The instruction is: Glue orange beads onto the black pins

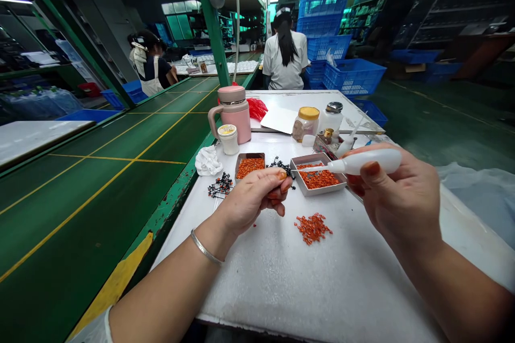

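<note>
White worktable (265, 284). Above it: right hand (406, 198), fingers wrapped; left hand (255, 193), thumb and finger pinched. Beyond, open box (322, 189) of orange pieces (317, 178). In right grip: white squeeze bottle (376, 161), nozzle (336, 165) near left fingertips. Between arms, loose orange pile (314, 229) on worktable. Smallest: dark piece (288, 170), left pinch, mostly hidden.

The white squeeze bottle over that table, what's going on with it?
A person's right hand holds the white squeeze bottle sideways, its thin nozzle pointing toward the left hand. The left hand's fingertips pinch what looks like a small dark piece, too tiny to make out. Loose orange pieces lie on the white tabletop in front of a tray holding more.
</note>
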A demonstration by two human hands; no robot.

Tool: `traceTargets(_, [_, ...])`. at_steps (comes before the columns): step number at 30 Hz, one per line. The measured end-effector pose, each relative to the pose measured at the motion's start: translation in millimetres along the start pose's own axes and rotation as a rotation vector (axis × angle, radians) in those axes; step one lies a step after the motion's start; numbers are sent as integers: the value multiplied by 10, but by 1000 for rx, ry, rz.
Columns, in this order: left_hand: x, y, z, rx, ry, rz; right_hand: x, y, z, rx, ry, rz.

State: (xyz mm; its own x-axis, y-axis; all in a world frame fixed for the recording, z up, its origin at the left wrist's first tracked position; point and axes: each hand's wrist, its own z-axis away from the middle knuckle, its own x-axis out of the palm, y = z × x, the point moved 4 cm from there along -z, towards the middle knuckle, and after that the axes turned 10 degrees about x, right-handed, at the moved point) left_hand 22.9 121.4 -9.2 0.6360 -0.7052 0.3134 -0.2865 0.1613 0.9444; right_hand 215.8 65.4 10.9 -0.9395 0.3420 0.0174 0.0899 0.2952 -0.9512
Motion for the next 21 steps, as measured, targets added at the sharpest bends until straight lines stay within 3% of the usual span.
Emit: traceTargets(21, [9, 16, 6, 1, 1, -18, -14, 23, -6, -48, 8, 9])
